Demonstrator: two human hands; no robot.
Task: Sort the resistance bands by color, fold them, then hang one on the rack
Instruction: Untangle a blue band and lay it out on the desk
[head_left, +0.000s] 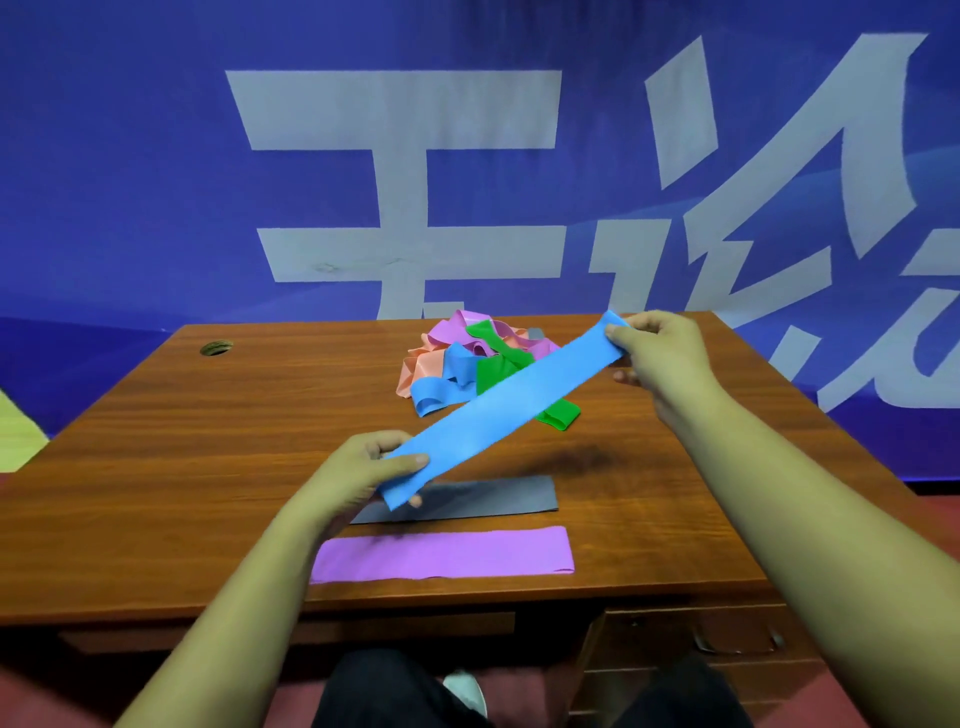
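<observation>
Hands pinch my blue band (498, 410) taut, left hand (358, 475) and right hand (660, 348) gripping its ends, probably to flatten it before folding.

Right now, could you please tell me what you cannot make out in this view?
Head view:
Rack: not in frame.
Pile: band count unclear; bands overlap and the held blue band crosses in front.
Grey band: left end hidden by the left hand and blue band.
Right hand: fingers partly behind the blue band.

Wooden desk (260, 415) before blue banner (130, 182)
</observation>
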